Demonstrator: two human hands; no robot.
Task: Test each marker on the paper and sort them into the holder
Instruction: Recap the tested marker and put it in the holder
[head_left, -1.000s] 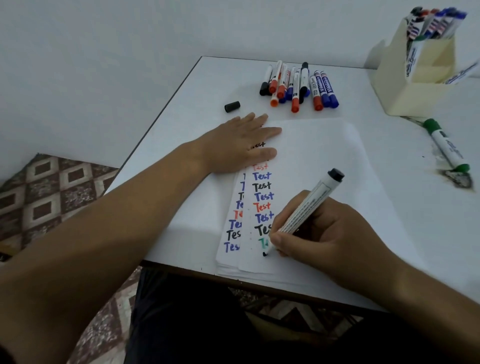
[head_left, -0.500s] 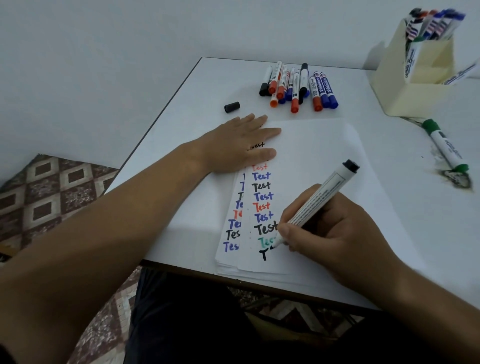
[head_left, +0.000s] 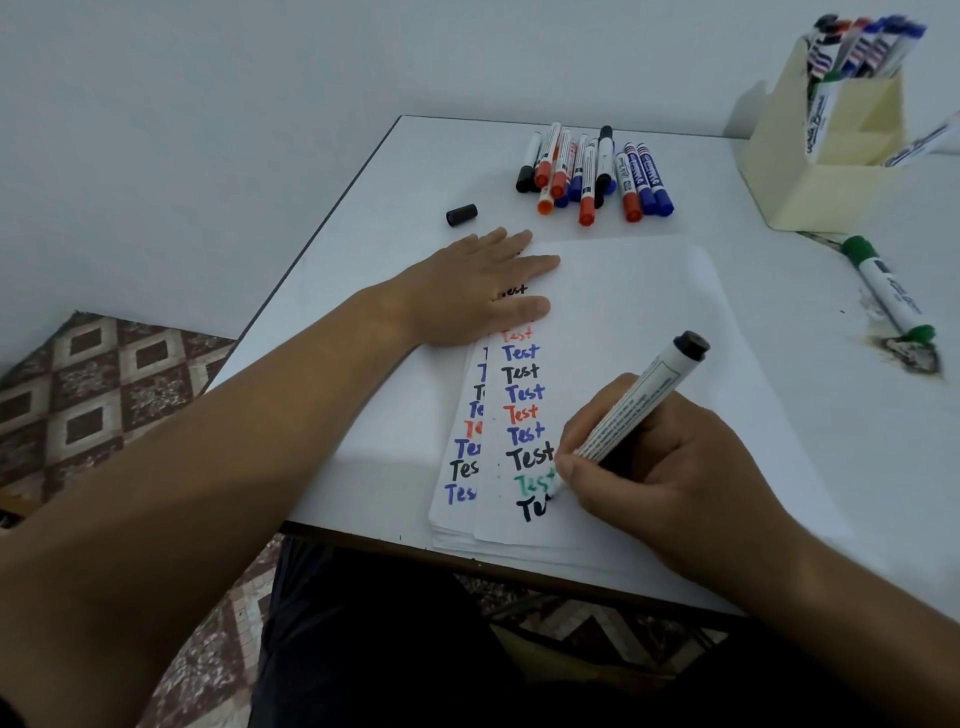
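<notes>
Fingers of the right hand (head_left: 670, 467) pinch a black marker (head_left: 639, 405) in a writing grip, its tip on the paper (head_left: 649, 312) mid-word in a new black "Test" at the foot of the column, while the left hand (head_left: 467, 291) lies flat with straight fingers, pinning the sheet. Testing appears underway; next the black cap (head_left: 461, 214) lying beside the untested markers (head_left: 592, 166) likely needs refitting before the pen goes into the cream holder (head_left: 826, 171) at the table's far right.
</notes>
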